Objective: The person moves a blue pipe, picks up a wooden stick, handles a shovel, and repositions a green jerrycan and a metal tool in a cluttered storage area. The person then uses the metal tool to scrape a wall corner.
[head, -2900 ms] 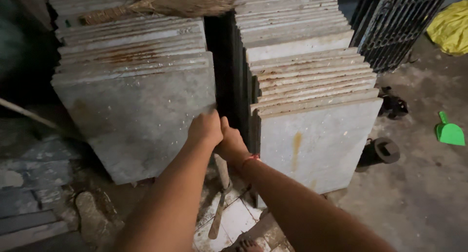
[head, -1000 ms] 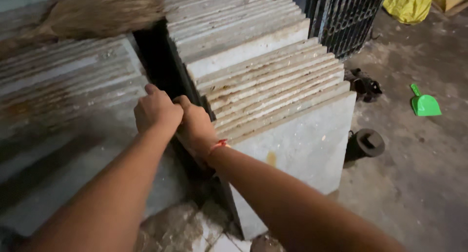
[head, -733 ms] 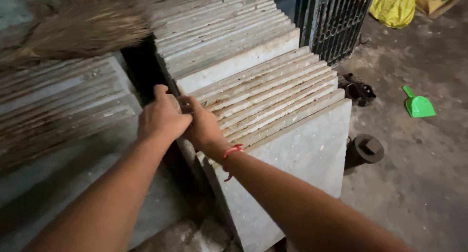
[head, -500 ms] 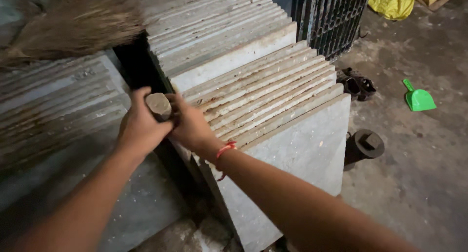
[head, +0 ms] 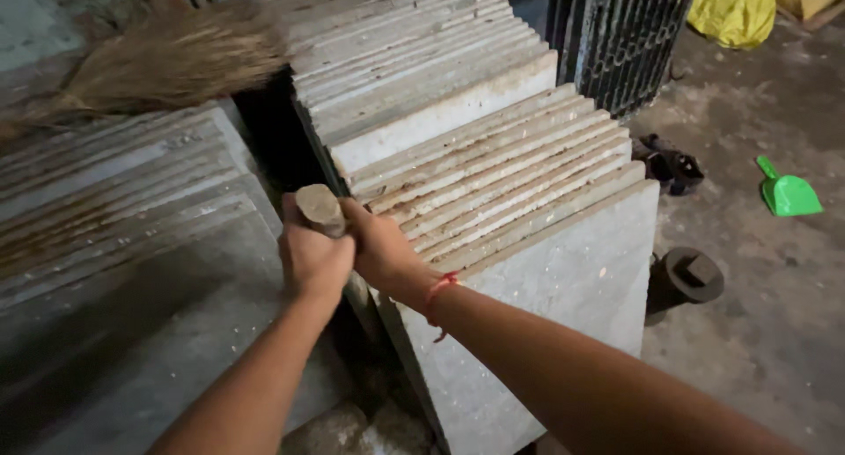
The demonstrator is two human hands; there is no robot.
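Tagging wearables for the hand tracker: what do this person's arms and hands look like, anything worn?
Both forearms are bare, with no sleeves in view. The left hand wears no glove, ring or band that shows. The right hand is also ungloved; a thin red thread bracelet circles its wrist, with a short loose end hanging down. No watch, no markings visible.

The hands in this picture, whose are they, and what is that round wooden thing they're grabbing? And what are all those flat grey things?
The camera sits on a person's head and looks down, so these are that person's own arms. The left hand and right hand both grip a thick wooden handle that stands in the gap between two stacks of flat stone slabs set on edge. A straw broom lies on the left stack. On the floor to the right are a green scoop and a dark metal grille.
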